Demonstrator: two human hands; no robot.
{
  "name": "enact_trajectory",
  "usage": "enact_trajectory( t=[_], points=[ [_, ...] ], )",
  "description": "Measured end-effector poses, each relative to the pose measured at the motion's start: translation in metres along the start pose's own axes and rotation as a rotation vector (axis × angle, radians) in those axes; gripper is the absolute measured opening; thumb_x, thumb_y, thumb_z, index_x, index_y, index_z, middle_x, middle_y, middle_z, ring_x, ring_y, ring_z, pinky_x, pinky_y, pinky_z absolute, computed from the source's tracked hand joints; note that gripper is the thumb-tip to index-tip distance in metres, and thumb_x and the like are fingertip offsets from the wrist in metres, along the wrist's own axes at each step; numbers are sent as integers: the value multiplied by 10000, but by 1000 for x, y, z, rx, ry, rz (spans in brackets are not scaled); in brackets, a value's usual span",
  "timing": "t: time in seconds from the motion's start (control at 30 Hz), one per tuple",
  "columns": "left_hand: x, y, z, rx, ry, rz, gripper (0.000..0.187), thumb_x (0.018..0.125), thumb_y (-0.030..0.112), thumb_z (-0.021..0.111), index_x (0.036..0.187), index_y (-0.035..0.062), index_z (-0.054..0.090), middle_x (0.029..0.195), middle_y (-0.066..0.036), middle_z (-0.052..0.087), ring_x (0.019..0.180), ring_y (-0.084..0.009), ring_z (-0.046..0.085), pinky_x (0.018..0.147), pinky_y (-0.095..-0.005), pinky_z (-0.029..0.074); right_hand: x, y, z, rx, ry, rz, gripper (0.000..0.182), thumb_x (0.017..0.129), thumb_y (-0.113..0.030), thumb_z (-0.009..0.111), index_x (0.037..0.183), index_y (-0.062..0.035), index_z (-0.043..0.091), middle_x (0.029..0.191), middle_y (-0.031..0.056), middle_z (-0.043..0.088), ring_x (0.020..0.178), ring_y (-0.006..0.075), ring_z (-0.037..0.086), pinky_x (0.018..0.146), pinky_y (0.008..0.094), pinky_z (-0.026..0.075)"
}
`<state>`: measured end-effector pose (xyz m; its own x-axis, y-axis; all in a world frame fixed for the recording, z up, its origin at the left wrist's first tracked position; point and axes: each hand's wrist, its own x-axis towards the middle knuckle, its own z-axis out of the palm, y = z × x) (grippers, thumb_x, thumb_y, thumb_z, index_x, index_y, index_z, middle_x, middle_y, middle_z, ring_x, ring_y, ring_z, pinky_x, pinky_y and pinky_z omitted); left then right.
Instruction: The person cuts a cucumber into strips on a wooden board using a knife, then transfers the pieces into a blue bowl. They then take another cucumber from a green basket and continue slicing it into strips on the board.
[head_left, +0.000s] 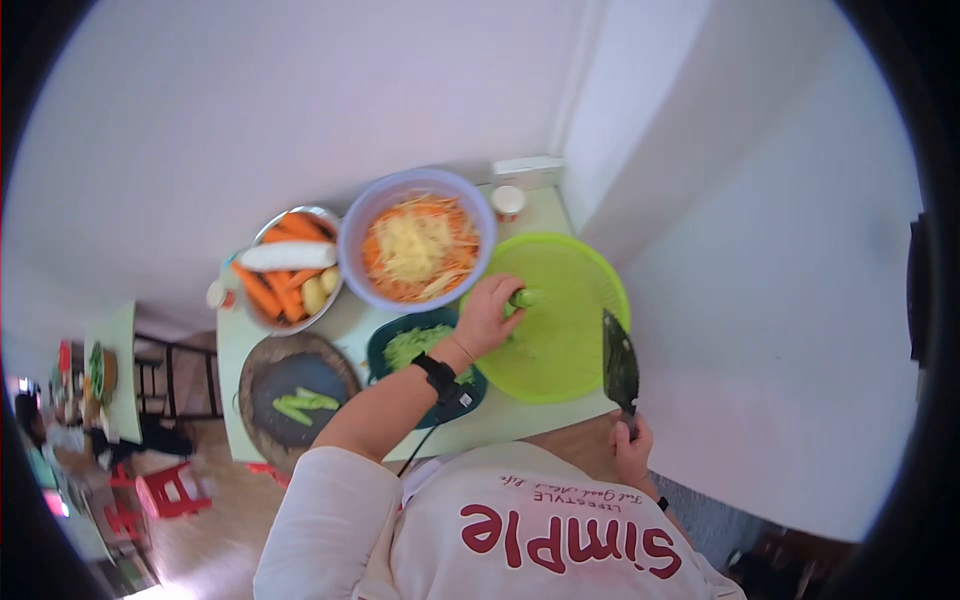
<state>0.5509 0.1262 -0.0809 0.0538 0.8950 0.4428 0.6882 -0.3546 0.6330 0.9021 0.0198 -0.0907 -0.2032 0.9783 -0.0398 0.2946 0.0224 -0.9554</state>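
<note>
My left hand (486, 318) is closed around a short green vegetable piece (524, 298), above the left part of a lime-green basin (560, 386). Its exact kind is hard to make out. Off the basin's right side, my right hand (631, 450) grips the handle of a dark-bladed kitchen knife (620, 370), the blade pointing away from me. Beneath my left forearm is a dark green container (462, 402) holding shredded green vegetable (408, 346), partly hidden by the arm.
A purple basin (352, 262) holds orange and pale yellow shreds. Beside it, a metal bowl (262, 322) contains carrots, a white radish (290, 256) and potatoes. Green pieces (304, 403) lie on a round chopping board (262, 420). Walls border the table; a person (70, 445) sits far left.
</note>
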Motion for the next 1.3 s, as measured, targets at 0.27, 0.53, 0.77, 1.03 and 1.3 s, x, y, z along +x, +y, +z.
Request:
enact_trajectory(
  t=[0.27,0.53,0.77,1.03,1.3],
  points=[
    [-231,-1,-142,287,550,-395,450,685,18,749,1113,83,627,1095,-137,587,1032,-348,550,897,-427,445,52,-97,122,79,-383,195,177,968,-167,591,1057,-17,619,586,-38,465,478,34,401,446,214,313],
    [-413,-5,-228,631,242,-638,456,694,38,700,1133,146,640,1079,-63,590,1070,-277,549,960,-444,382,21,-139,311,-313,-1019,-7,382,912,-330,673,1091,5,642,822,128,666,742,200,617,684,338,485],
    [-446,-30,-258,630,78,-488,457,705,41,674,1145,158,631,1112,-53,579,1113,-260,532,981,-447,372,-20,-116,409,-507,-1144,-195,390,929,-390,623,1078,-31,646,803,133,642,714,257,614,645,376,482],
    [-415,-78,-254,629,39,-319,395,767,81,613,1155,157,631,1164,-66,580,1176,-269,509,1028,-445,354,-46,-114,408,-631,-865,-150,390,917,-403,623,1091,-55,641,893,202,685,831,396,656,719,449,508],
    [-425,-95,-222,483,303,-351,412,760,76,676,1167,123,627,1126,-91,568,1137,-304,525,966,-443,420,-46,-119,406,-600,-904,-180,366,919,-388,626,1101,-70,637,877,202,681,810,391,657,704,441,511]
  ],
)
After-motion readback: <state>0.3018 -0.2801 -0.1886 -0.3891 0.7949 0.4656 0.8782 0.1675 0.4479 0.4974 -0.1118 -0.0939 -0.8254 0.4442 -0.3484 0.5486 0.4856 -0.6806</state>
